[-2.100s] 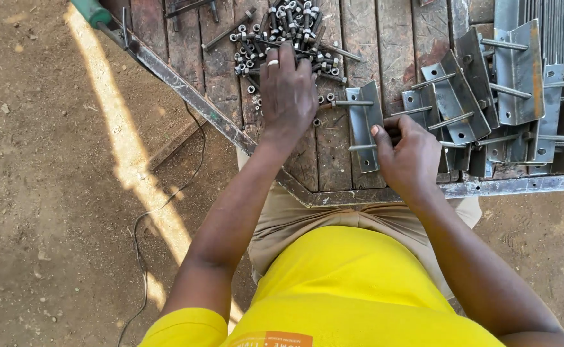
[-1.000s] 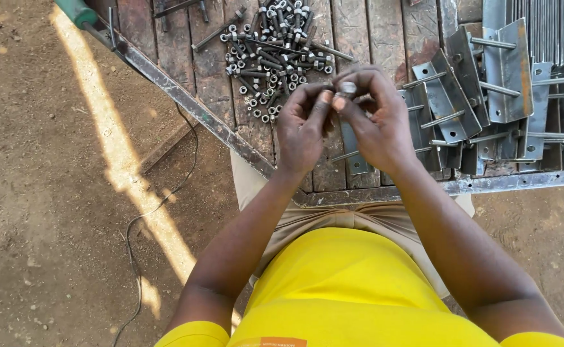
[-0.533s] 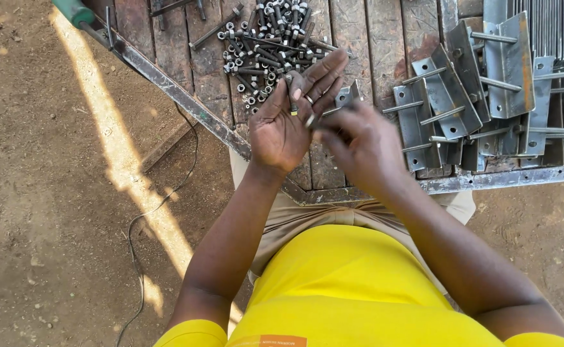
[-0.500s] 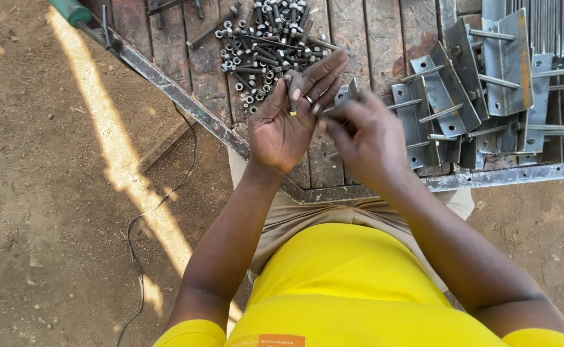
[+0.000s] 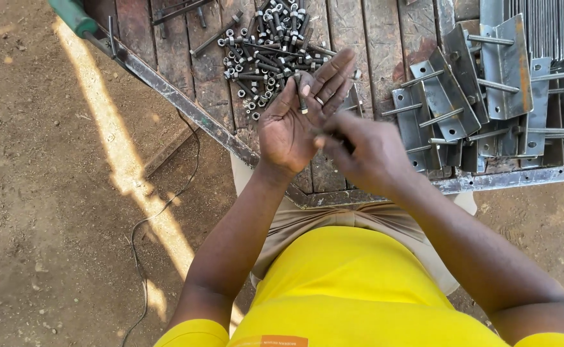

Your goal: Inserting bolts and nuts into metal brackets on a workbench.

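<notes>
Bolts and nuts [image 5: 266, 51] lie heaped on the wooden worktop [image 5: 385, 38], just beyond the left hand [image 5: 295, 122], whose spread palm carries a washer [image 5: 319, 100]. Beside it, the right hand [image 5: 365, 154] has fingers [image 5: 326, 138] pinched on something small I cannot identify. Right of the heap, steel brackets [image 5: 481, 96] with bolts lie stacked.

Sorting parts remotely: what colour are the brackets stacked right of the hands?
Dull grey metal brackets, with rusty orange-brown patches along some edges. The head view shows them best.

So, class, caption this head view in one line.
Left hand holds a bolt; right hand picks from it.
</notes>
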